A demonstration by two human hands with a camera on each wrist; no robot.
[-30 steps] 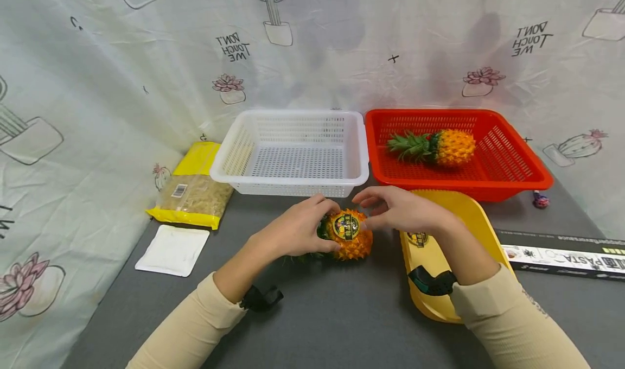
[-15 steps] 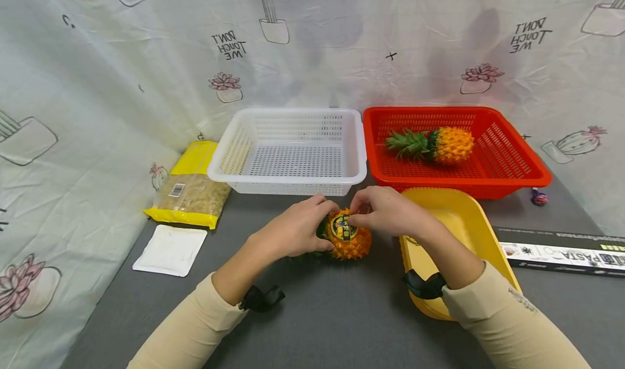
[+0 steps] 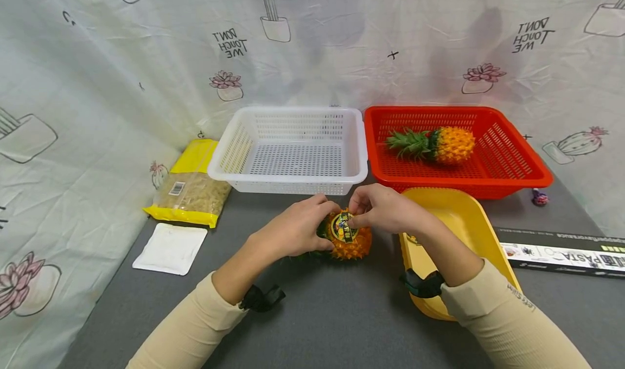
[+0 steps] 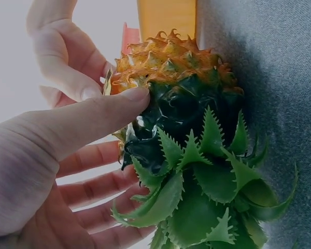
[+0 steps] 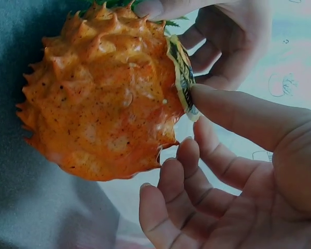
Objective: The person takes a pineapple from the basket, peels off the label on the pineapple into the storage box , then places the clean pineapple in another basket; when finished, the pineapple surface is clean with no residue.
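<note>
The head view is bright and mostly sharp, with soft-edged shadows on the grey desk [image 3: 317,331] and dim patches of shade across the pale curtain [image 3: 337,38]. The left wrist view looks hazy, its left background burnt to near white, with small glints on the pineapple [image 4: 179,104]. The right wrist view is dimmer and teal-tinted, its lower left blurred.

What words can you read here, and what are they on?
"DON'T TOUCH", mirrored, twice on the curtain; third word unclear.
"PASTA" on the long box; other print too small.
Too small: sticker on the held pineapple, label in the yellow tray, lettering on the right sleeve, barcode on the yellow bag.
</note>
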